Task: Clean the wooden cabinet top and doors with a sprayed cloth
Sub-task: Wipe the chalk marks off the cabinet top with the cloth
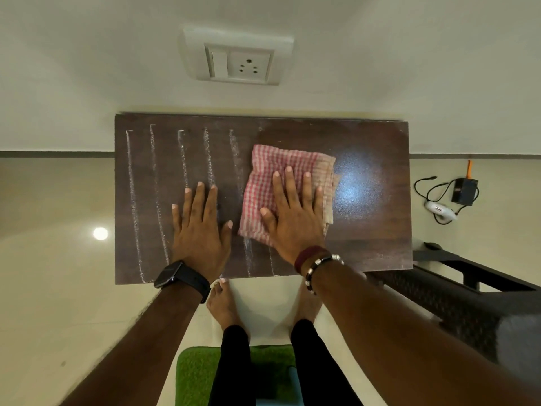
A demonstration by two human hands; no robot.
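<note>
1. On the far left, the cabinet top (140,200) has thin white lines running from the back edge to the front edge. I think they are wet marks or dust lines. That side looks like it needs another pass.

2. My left hand (199,227) lies flat on the wood with its fingers spread out. It holds nothing. It just leans on the top. I should lift it when the cloth comes that way, so I don't leave finger marks.

3. Just beside it, to the right, is the pink checked cloth (287,183). It is folded and sits near the middle of the top. My right hand (292,212) is open and flat on the cloth, pressing it down. It is not pinching it.

4. I should keep my palm flat and push evenly, so the whole cloth rubs the wood.

5. I should wipe in long, straight rows that overlap a little. Then no lines get left between rows.

6. On the right, a light shines on the wood (354,186). That shine can help me spot streaks.

7. I can't see the doors from here. I think they come after the top.
</note>
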